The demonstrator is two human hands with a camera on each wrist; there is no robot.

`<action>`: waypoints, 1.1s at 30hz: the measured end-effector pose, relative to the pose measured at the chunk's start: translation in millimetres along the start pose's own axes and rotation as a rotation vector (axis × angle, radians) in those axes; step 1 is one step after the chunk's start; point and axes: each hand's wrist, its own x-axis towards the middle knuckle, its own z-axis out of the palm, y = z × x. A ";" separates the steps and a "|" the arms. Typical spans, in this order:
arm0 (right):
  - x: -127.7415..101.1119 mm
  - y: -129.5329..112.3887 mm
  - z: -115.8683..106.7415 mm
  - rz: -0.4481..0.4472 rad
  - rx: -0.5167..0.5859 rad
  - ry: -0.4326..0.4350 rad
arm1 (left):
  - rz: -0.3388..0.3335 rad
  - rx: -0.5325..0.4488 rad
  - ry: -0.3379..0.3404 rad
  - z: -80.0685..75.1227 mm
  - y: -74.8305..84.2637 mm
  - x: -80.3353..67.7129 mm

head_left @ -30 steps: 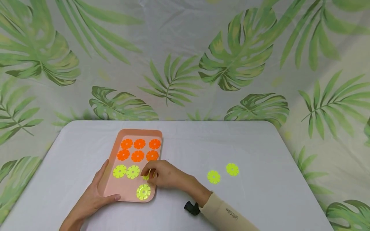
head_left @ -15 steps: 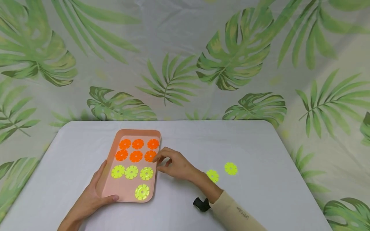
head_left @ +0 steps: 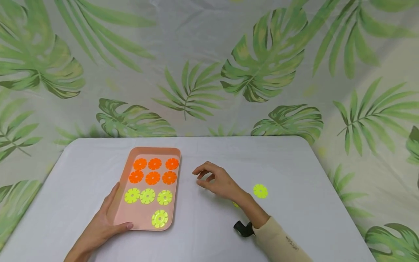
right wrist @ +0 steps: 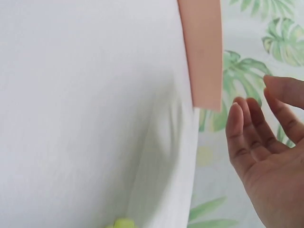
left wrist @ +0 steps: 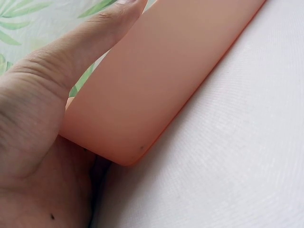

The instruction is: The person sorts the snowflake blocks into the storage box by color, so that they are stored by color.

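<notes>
A pink tray (head_left: 175, 189) lies on the white table (head_left: 294, 218), left of centre. It holds six orange discs (head_left: 152, 177) at the far end. Nearer me are a row of three yellow discs (head_left: 147, 195) and one more yellow disc (head_left: 159, 218). My left hand (head_left: 108, 218) rests against the tray's near left corner, fingers straight along the side wall (left wrist: 156, 80) and thumb on the front edge. My right hand (head_left: 211, 179) hovers empty, loosely curled, right of the tray (right wrist: 202, 47). One yellow disc (head_left: 260, 190) lies on the table; another (head_left: 235, 205) peeks from under my right wrist.
A leaf-print cloth (head_left: 209, 72) hangs behind and beside the table. A black wrist strap (head_left: 243, 228) sits by my cream sleeve (head_left: 281, 243). Bare tabletop stretches between the tray and the loose discs, and along the far edge.
My right hand let go of a yellow disc in the tray's third row, then drew back to the right over the table. It now covers one loose disc. The left hand stayed put.
</notes>
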 end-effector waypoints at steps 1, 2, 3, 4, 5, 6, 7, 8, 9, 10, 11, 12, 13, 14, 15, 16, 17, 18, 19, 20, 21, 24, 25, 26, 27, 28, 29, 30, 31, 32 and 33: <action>-1.7 1.4 -2.3 0.007 -0.001 0.005 | -0.006 0.000 -0.002 -0.2 -0.4 -0.2; -3.4 3.2 -4.7 0.007 -0.002 0.009 | -0.008 0.001 -0.003 -0.3 -0.5 -0.4; -5.1 5.0 -7.1 0.012 -0.001 0.013 | -0.008 0.003 -0.005 -0.2 -0.6 -0.7; -6.6 6.7 -9.3 0.015 0.002 0.018 | -0.009 0.004 -0.004 -0.4 -0.5 -0.9; -8.1 8.8 -11.5 0.019 0.003 0.025 | -0.006 0.005 -0.005 -0.5 -0.5 -1.1; -9.5 10.5 -13.7 0.025 0.006 0.030 | -0.006 0.005 -0.006 -0.4 -0.4 -1.4; -11.0 12.0 -15.9 0.029 0.008 0.034 | -0.008 0.003 -0.008 -0.5 -0.2 -1.4; -12.4 13.4 -18.1 0.032 0.008 0.038 | -0.007 0.002 -0.008 -0.4 0.0 -1.6; -13.7 14.4 -20.4 0.041 0.008 0.043 | -0.004 -0.001 -0.009 -0.3 0.1 -1.7; -15.0 15.5 -22.6 0.043 0.007 0.047 | -0.006 -0.003 -0.009 -0.4 0.0 -1.6; -16.3 16.6 -24.8 0.044 0.006 0.050 | -0.003 -0.005 -0.010 -0.4 0.1 -1.5; -17.6 17.8 -27.1 0.046 0.007 0.054 | -0.006 -0.006 -0.009 -0.5 0.3 -1.2; -18.9 19.2 -29.4 0.049 0.008 0.058 | -0.008 -0.007 -0.008 -0.6 0.4 -1.0; -20.1 20.7 -31.7 0.052 0.009 0.063 | -0.007 -0.008 -0.007 -0.6 0.5 -0.7; -21.4 22.5 -33.9 0.056 0.009 0.068 | -0.005 -0.009 -0.007 -0.6 0.6 -0.6; -22.5 24.3 -36.2 0.058 0.007 0.074 | -0.004 -0.007 -0.006 -0.6 0.6 -0.5; -23.7 26.2 -38.5 0.063 0.007 0.080 | -0.003 -0.007 -0.005 -0.6 0.5 -0.4; -25.1 28.0 -40.7 0.069 0.006 0.086 | -0.002 -0.007 -0.005 -0.7 0.5 -0.4; -26.4 29.7 -42.7 0.073 0.002 0.090 | 0.000 -0.007 -0.004 -0.8 0.2 -0.5; -27.9 31.2 -44.5 0.073 -0.001 0.094 | -0.001 -0.005 -0.004 -0.8 0.2 -0.5; -29.3 32.8 -46.2 0.076 -0.005 0.096 | 0.000 -0.001 -0.003 -0.8 0.0 -0.7; -34.1 36.5 -50.3 0.084 -0.016 0.098 | -0.006 0.000 -0.003 -0.8 -0.2 -0.5; -35.8 37.6 -51.3 0.085 -0.023 0.099 | -0.009 0.001 -0.003 -0.7 -0.1 -0.2; -37.6 38.6 -52.4 0.084 -0.028 0.099 | -0.013 0.000 -0.003 -0.6 0.0 -0.1; -39.3 39.8 -53.5 0.086 -0.033 0.099 | -0.015 -0.001 -0.003 -0.5 0.0 -0.1; -40.9 40.8 -54.4 0.090 -0.034 0.101 | -0.019 -0.001 -0.004 -0.5 0.1 0.0; -42.5 41.8 -55.3 0.094 -0.035 0.105 | -0.023 -0.001 -0.004 -0.4 0.1 0.1; -44.0 42.8 -56.0 0.096 -0.035 0.108 | -0.022 0.002 -0.004 -0.2 0.0 -0.1; -45.4 43.8 -56.7 0.100 -0.033 0.111 | -0.024 0.005 -0.004 -0.3 -0.1 -0.2; -46.7 45.1 -57.2 0.103 -0.029 0.113 | -0.028 0.005 -0.005 -0.5 -0.2 -0.4; -47.7 46.3 -57.5 0.109 -0.027 0.115 | -0.031 0.008 -0.006 -0.8 -0.4 -0.8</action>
